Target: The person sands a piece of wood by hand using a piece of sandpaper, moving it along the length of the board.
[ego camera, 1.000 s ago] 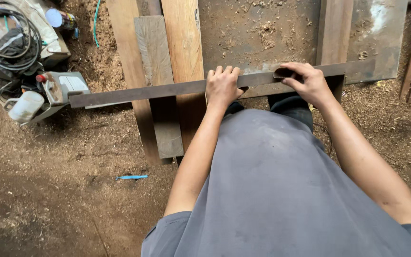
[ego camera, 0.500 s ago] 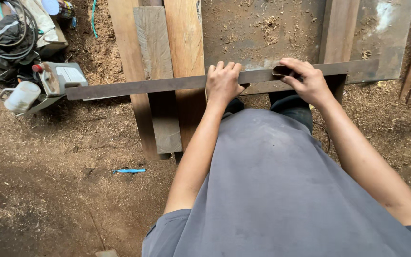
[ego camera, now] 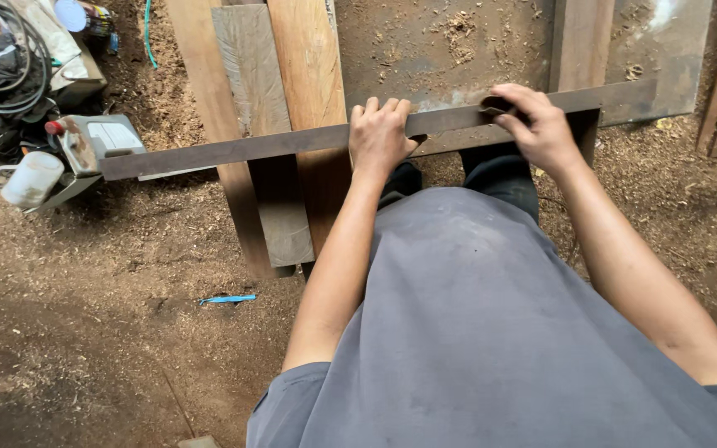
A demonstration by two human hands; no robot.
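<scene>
strip (ego camera: 234,149), long, stiff, likely heavy: our left hand (ego camera: 379,137) clamps its middle, right hand (ego camera: 537,124) pinches a small dark block (ego camera: 495,105) on it.

A single head-worn camera looks steeply down, close over the person's torso and forearms. Sawdust-strewn ground (ego camera: 85,332) fills the frame.
</scene>
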